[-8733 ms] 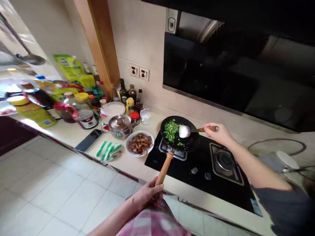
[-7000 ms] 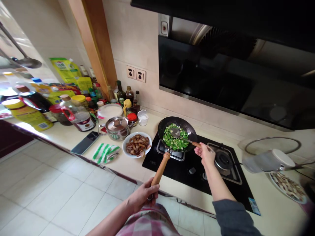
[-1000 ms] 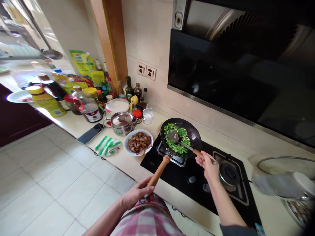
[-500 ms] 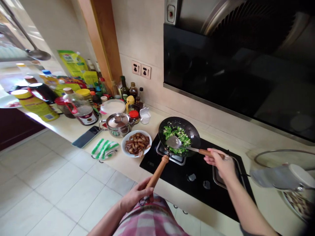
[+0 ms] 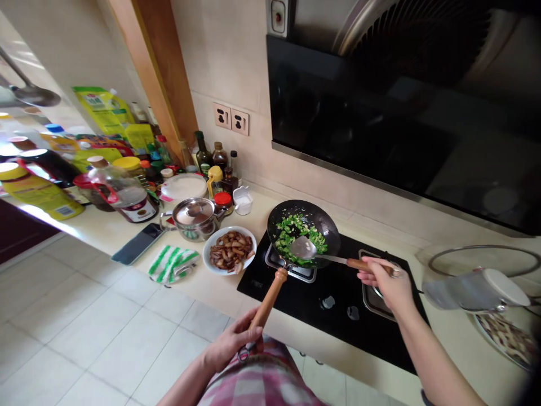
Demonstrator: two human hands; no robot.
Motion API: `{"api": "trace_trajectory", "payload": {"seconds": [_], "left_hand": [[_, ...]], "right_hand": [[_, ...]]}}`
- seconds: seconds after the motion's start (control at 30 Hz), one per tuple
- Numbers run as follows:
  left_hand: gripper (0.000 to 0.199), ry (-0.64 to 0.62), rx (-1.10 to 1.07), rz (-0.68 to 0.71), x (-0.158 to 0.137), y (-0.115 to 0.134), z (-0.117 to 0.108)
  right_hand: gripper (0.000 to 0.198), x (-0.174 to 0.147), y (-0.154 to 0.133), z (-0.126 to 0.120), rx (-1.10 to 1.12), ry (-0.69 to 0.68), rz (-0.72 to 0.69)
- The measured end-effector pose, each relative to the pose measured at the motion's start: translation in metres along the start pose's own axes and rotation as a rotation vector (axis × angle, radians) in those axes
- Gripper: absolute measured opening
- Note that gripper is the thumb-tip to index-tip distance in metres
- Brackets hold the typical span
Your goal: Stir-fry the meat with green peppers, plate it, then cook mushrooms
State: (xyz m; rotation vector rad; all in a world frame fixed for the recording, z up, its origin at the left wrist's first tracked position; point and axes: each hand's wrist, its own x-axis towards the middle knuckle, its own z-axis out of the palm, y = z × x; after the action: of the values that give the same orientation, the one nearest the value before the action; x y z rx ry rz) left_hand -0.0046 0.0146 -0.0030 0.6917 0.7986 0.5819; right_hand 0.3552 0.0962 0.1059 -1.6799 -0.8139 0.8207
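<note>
My left hand (image 5: pixel 237 340) is wrapped round the long wooden handle of a black wok (image 5: pixel 327 228), which sits over the left burner of the stove. Chopped green vegetables (image 5: pixel 291 228) mixed with small pale bits lie in the wok. My right hand (image 5: pixel 387 280) grips the wooden handle of a metal spatula (image 5: pixel 302 248). The spatula's blade rests among the greens on the wok's near side. Just left of the wok, a white bowl (image 5: pixel 206 260) holds browned sliced meat (image 5: pixel 231 251).
The black stove (image 5: pixel 291 305) has a second burner at right. A lidded steel pot (image 5: pixel 194 220), a striped cloth (image 5: pixel 172 264) and a phone (image 5: pixel 137 243) lie left. Several bottles crowd behind. At right stand a grey pitcher (image 5: pixel 459 288) and a plate of sliced food (image 5: pixel 505 338). The range hood (image 5: pixel 380 135) overhangs.
The spatula has shifted right and toward me within the wok, along with my right hand. My left hand keeps its hold on the wok handle. The whole view has swung slightly.
</note>
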Motion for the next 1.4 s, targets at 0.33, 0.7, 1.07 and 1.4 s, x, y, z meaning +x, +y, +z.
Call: {"api": "trace_trajectory", "payload": {"seconds": [0.33,0.7,1.07,1.4], "left_hand": [[0.073,-0.008,0.001,-0.001,0.002,-0.005,-0.004],[0.067,0.008,-0.017,0.017,0.001,-0.003,0.001],[0.067,0.04,-0.017,0.013,0.0,-0.002,0.005],[0.063,0.045,-0.024,0.022,-0.002,-0.002,0.008]], "right_hand": [[0.029,0.0,0.02,0.04,0.203,0.027,0.103],[0.028,0.009,0.021,0.023,0.19,0.107,0.027],[0.027,-0.001,0.007,0.01,0.091,0.143,-0.067],[0.023,-0.002,-0.018,0.005,-0.079,0.161,-0.146]]}}
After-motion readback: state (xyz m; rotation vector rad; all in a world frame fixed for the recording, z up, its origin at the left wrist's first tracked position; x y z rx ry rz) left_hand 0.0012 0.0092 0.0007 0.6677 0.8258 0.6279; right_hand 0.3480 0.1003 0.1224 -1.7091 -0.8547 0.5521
